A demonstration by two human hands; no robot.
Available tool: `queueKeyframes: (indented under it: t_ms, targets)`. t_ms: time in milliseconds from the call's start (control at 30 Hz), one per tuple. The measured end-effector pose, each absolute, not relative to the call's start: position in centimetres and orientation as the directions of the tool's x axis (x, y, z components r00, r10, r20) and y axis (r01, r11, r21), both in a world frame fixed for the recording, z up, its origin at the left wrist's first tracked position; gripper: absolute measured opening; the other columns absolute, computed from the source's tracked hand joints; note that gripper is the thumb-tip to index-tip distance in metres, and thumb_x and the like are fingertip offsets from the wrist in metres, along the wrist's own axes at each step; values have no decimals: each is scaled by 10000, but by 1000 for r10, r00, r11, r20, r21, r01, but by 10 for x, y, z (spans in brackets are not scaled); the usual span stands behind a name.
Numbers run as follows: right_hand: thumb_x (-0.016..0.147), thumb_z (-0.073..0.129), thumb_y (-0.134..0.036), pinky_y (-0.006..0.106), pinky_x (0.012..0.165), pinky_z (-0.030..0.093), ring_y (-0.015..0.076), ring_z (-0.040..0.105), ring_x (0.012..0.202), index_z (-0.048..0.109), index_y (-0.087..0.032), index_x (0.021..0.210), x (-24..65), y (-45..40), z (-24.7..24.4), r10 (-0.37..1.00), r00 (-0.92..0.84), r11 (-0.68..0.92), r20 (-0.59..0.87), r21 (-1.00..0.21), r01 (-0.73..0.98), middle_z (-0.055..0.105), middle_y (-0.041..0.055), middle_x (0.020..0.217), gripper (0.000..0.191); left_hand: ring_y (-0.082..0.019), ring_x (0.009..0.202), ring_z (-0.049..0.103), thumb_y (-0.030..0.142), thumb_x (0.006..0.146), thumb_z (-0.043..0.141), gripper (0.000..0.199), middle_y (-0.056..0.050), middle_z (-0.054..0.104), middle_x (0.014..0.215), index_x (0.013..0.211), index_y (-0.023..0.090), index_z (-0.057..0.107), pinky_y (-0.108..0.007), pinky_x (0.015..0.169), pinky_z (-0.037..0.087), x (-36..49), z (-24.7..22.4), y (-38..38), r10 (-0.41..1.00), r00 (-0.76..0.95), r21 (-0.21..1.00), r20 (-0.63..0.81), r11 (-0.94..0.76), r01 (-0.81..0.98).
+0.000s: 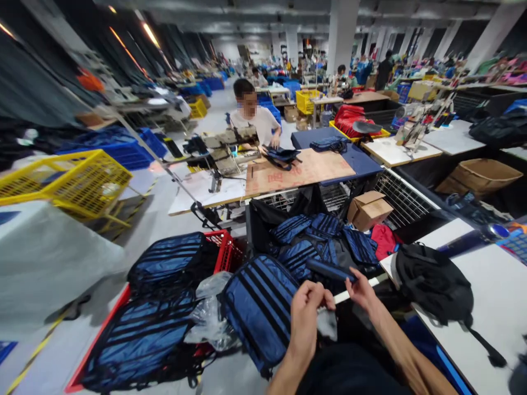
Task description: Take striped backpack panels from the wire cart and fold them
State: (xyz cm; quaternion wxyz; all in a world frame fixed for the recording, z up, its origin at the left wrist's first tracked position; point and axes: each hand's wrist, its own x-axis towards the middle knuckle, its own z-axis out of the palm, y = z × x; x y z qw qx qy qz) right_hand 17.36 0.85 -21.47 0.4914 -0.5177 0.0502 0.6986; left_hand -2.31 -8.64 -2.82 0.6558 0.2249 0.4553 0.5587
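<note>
My left hand (310,307) has its fingers closed round the near end of a white strip (342,297). My right hand (362,288) pinches a small dark blue padded piece (329,270) at its right end, and the white strip passes by its palm. Close to my left hand, a blue bag with black stripes (259,307) leans at a tilt. Beyond both hands, several similar striped blue bags (298,258) lie in a dark bin.
A red crate (117,312) at the left holds striped bags, with clear plastic (214,312) beside them. A black backpack (434,282) lies on the white table (486,307) at right. Across the bin, a person (253,118) works at a sewing machine. A cardboard box (368,210) sits in the bin.
</note>
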Motion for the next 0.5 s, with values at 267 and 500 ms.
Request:
queueKeyframes:
  t_ms: [267, 500]
  targets:
    - [1048, 722, -242, 159, 615, 671, 121, 771, 677, 705, -144, 1217, 174, 32, -146, 683, -201, -450, -702, -188, -873, 844, 52, 961, 195, -171, 746, 679, 736, 956, 705, 571, -72, 750, 837, 849, 177, 659, -280, 744, 540, -33, -107, -69, 923, -97, 855, -372, 300, -423]
    - [1055, 765, -340, 148, 673, 655, 118, 791, 727, 726, -150, 1177, 153, 13, -91, 720, -361, -578, -593, -223, -785, 843, 37, 923, 229, -251, 1175, 730, 543, 896, 877, 536, -111, 789, 1233, 1259, 184, 713, -357, 1040, 559, -15, -97, -3, 972, -131, 906, -197, 129, -403]
